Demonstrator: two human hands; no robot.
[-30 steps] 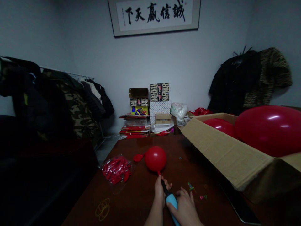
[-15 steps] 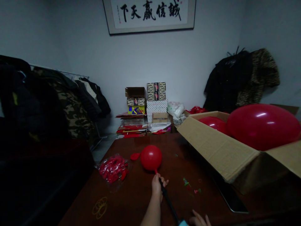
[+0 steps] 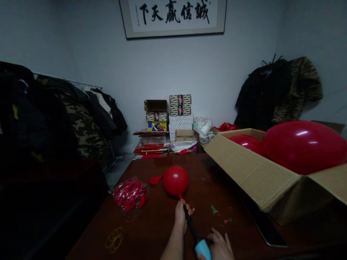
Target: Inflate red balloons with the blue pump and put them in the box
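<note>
Cardboard box [image 3: 249, 169] right on table [image 3: 151, 231] — balloons [image 3: 303, 147] inside, plastic packet [image 3: 130, 195] left

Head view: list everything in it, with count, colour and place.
balloon: one, red, on the pump tip
hand pump: one, black and light blue, over the table
big balloons: two, red, in the box
cardboard box: one, tan, open, table's right
balloon bag: one, clear, red contents, table's left
loose deflated balloon: one, red, beside the balloon
rubber bands: several, yellow, near table edge
small bits: few, mixed colours, right of pump
table: one, dark brown
stacked boxes: several, patterned, back wall
framed calligraphy: one, black on white, wall
coats: several, dark and camouflage, both sides
left hand: gripping pump's black shaft
right hand: at pump's blue handle
</note>
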